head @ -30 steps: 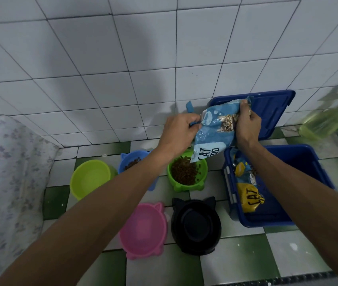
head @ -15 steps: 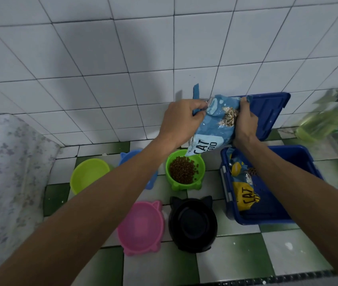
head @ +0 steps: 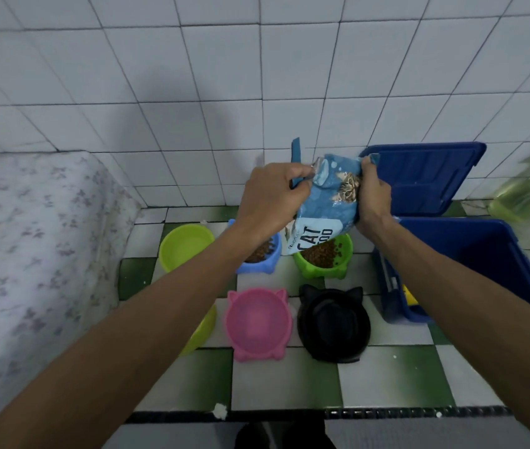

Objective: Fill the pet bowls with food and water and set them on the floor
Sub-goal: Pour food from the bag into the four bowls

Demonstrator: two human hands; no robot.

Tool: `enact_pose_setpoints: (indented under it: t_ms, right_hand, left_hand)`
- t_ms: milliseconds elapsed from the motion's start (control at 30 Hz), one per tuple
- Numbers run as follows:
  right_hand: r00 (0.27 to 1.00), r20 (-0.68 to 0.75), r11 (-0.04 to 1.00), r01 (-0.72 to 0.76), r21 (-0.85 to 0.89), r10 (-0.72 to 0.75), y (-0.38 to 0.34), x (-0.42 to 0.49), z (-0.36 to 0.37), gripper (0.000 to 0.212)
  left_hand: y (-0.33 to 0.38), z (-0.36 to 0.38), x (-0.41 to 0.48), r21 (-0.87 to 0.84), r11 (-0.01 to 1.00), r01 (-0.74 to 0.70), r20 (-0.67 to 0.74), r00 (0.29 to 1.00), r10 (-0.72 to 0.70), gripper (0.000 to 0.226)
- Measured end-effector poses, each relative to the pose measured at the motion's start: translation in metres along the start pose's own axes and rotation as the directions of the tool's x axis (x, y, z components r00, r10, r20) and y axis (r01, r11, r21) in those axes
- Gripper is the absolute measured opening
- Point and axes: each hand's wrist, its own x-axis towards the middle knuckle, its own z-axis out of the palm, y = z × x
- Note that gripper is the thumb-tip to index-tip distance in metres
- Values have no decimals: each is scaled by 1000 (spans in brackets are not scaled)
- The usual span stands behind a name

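Note:
A light blue cat food bag [head: 325,202] is held upright above the bowls. My left hand [head: 273,196] pinches its top left corner and my right hand [head: 372,197] grips its top right side. Below it stand a green bowl [head: 343,265] with kibble and a blue bowl [head: 266,259] with kibble, partly hidden by my left forearm. A lime bowl [head: 186,244] sits at the left. Nearer me are a pink cat-eared bowl [head: 257,322] and a black cat-eared bowl [head: 333,325], both without food.
An open blue plastic bin [head: 470,254] stands at the right, its lid [head: 425,176] leaning on the tiled wall. A floral cloth surface [head: 30,254] fills the left. A blurred green bottle [head: 529,196] is at the far right. A second lime bowl [head: 203,328] peeks from under my left arm.
The bag has been tipped back from pouring to upright and lifted a little. The view has pulled back and shifted, showing more floor in front.

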Motion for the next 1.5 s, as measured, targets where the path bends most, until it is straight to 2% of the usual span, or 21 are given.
enact_pose_setpoints:
  t_ms: [200, 367, 500, 633, 867, 967, 1333, 1400, 1500]
  right_hand:
    - [1000, -16, 1000, -1, 1, 1, 28, -51, 12, 36]
    - [992, -96, 996, 84, -18, -86, 56, -84, 11, 36]
    - [992, -93, 991, 80, -111, -91, 76, -99, 6, 40]
    - [977, -119, 970, 154, -188, -178, 89, -107, 3, 44]
    - [943, -144, 919, 246, -307, -300, 94, -111, 6, 45]
    - [936, -117, 909, 287, -301, -333, 97, -110, 6, 42]
    - [924, -40, 877, 346, -334, -380, 99, -105, 4, 41]
    - [918, -7, 861, 369, -350, -397, 99, -105, 4, 41]
    - [914, 22, 848, 386, -364, -406, 96, -107, 6, 42]
  left_hand:
    - [-20, -25, -45, 34, 999, -38, 30, 999, 37, 21]
    - [-44, -28, -89, -52, 998, 30, 84, 996, -26, 23]
    - [-62, -28, -117, -75, 997, 31, 108, 994, -22, 21]
    - [-79, -24, -139, -88, 996, 25, 74, 997, -18, 18]
    - [-98, -14, -156, -150, 983, 102, 73, 993, -92, 14]
    - [-96, -13, -161, -140, 983, 118, 81, 991, -107, 9]
    - [-109, -8, -162, -173, 973, 155, 92, 986, -140, 18]
    - [-111, -8, -163, -203, 965, 167, 100, 984, -150, 9]
    - [-110, -10, -165, -232, 961, 149, 77, 988, -135, 11]
